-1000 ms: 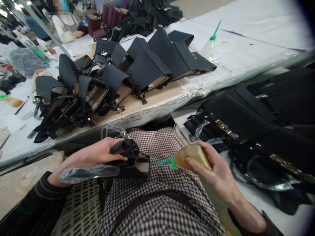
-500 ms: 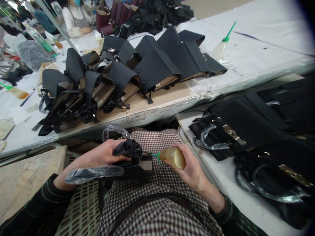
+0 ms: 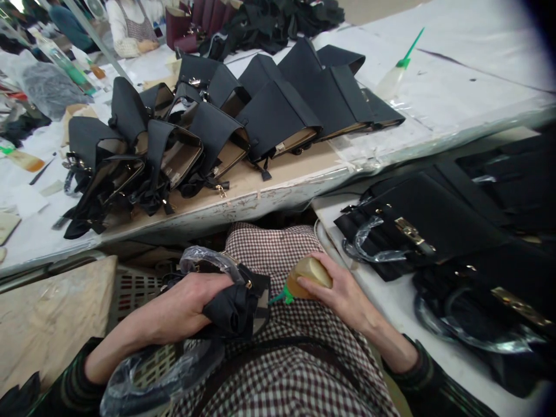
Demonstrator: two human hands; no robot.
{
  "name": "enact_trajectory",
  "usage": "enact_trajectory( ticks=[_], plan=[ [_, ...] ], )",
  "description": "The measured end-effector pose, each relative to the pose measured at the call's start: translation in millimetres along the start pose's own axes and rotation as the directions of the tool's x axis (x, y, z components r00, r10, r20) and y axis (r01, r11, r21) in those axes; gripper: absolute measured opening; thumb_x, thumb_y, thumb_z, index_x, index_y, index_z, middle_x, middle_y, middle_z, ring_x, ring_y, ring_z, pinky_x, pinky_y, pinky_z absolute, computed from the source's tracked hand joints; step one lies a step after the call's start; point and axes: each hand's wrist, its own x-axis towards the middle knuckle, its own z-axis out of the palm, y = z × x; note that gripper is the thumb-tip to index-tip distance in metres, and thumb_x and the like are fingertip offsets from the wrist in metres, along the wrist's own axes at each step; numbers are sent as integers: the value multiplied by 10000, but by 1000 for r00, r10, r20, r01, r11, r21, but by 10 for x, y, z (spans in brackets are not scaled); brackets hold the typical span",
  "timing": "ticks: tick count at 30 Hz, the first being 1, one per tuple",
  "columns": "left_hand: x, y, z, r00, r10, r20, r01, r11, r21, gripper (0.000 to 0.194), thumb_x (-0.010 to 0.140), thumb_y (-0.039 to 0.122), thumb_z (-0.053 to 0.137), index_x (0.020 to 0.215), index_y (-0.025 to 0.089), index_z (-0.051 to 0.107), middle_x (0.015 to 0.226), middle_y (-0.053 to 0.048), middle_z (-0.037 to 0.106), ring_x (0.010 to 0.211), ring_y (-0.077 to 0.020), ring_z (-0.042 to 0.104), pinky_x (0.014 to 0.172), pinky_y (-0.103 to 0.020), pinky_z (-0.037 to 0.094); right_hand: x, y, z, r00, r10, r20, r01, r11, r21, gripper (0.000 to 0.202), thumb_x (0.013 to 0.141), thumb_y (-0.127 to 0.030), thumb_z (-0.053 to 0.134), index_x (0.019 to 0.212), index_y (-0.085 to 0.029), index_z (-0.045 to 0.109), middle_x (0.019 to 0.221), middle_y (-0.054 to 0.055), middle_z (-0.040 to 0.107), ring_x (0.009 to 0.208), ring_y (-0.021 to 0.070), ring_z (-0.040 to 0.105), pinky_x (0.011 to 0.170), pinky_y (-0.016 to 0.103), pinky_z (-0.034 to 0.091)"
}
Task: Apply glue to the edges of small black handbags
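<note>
My left hand (image 3: 191, 304) grips a black handbag (image 3: 232, 310) over my lap, fingers closed around its dark folded side. The bag's handles are wrapped in clear plastic; one handle (image 3: 211, 258) arches above my wrist and another (image 3: 165, 376) hangs below it. In my right hand (image 3: 341, 292) is a squeeze bottle (image 3: 306, 278) of yellowish liquid, with a green cap and thin green nozzle. The bottle tilts down to the left, and its nozzle tip is at the bag's open edge. Whether the tip touches the edge I cannot tell.
Several black bags (image 3: 278, 116) stand in rows on the worktable (image 3: 304, 188) ahead. Another green-tipped bottle (image 3: 393, 78) is at the back right. More black handbags (image 3: 417, 226) lie on a side surface to my right. A plastic crate (image 3: 132, 292) is at left, and a person (image 3: 132, 29) sits across.
The handbag has turned and come lower and nearer to me. My right hand has tipped the bottle's nozzle downward, keeping it beside the bag's edge.
</note>
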Motion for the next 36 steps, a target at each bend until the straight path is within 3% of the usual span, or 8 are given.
enact_trajectory(
  ticks=[3, 9, 14, 17, 23, 31, 33, 36],
  plan=[
    [-41, -28, 53, 999, 43, -3, -43, 999, 6, 277, 835, 19, 502, 988, 217, 623, 994, 3, 710, 896, -181, 634, 817, -277, 430, -28, 11, 11, 1000, 20, -1, -20, 999, 27, 410, 861, -505, 692, 1134, -210, 613, 1037, 63, 698, 915, 281, 669, 834, 464, 556],
    [-115, -55, 151, 997, 65, -40, -65, 998, 3, 275, 803, -2, 494, 938, 217, 591, 941, 10, 699, 850, -171, 618, 795, -270, 416, -46, 158, 106, 984, -37, -177, 37, 999, -3, 469, 855, -518, 722, 1187, -215, 588, 1161, 92, 687, 1050, 311, 661, 961, 503, 532],
    [-178, -88, 235, 998, 53, -26, -53, 999, -4, 240, 838, 32, 510, 964, 208, 614, 943, -11, 692, 866, -184, 619, 785, -287, 410, -112, 133, 107, 997, -21, -76, 22, 1000, 4, 435, 860, -505, 711, 1167, -217, 601, 1101, 74, 698, 991, 295, 674, 922, 474, 552],
    [-205, -99, 267, 998, 56, -30, -56, 998, 0, 250, 834, 35, 508, 978, 204, 624, 935, -18, 694, 863, -192, 624, 778, -293, 412, -142, 83, 80, 997, 17, -76, -13, 998, 56, 431, 857, -500, 709, 1165, -214, 607, 1093, 69, 700, 987, 289, 675, 909, 454, 560],
    [-272, -120, 326, 995, 67, -75, -65, 998, 21, 303, 831, 31, 500, 1035, 217, 626, 952, -29, 710, 894, -210, 649, 798, -294, 438, -209, 78, 48, 977, 174, -120, -147, 968, 204, 481, 873, -571, 675, 1184, -217, 580, 974, 54, 685, 787, 249, 652, 596, 342, 546],
    [-395, -82, 537, 999, 27, -45, -25, 999, 40, 341, 782, -11, 499, 1005, 229, 592, 1003, -9, 687, 942, -198, 631, 811, -278, 419, -254, -18, 58, 989, 94, -113, -92, 996, 22, 459, 814, -526, 712, 1133, -215, 602, 1095, 84, 676, 996, 306, 636, 935, 482, 516],
    [-411, -70, 583, 999, 19, -45, -17, 999, 52, 305, 796, -2, 498, 976, 230, 579, 1012, -9, 683, 952, -200, 625, 817, -281, 413, -244, -47, 82, 990, 133, -54, -130, 990, 51, 449, 826, -530, 698, 1140, -227, 593, 1084, 82, 669, 971, 304, 646, 853, 467, 558],
    [-424, -56, 624, 1000, 9, -25, -8, 998, 58, 332, 774, -10, 485, 986, 231, 569, 1025, -11, 683, 967, -205, 625, 822, -285, 409, -245, -69, 100, 964, 257, 64, -264, 954, 140, 479, 838, -567, 670, 1170, -240, 561, 1008, 72, 644, 776, 269, 653, 526, 372, 560]
  ],
)
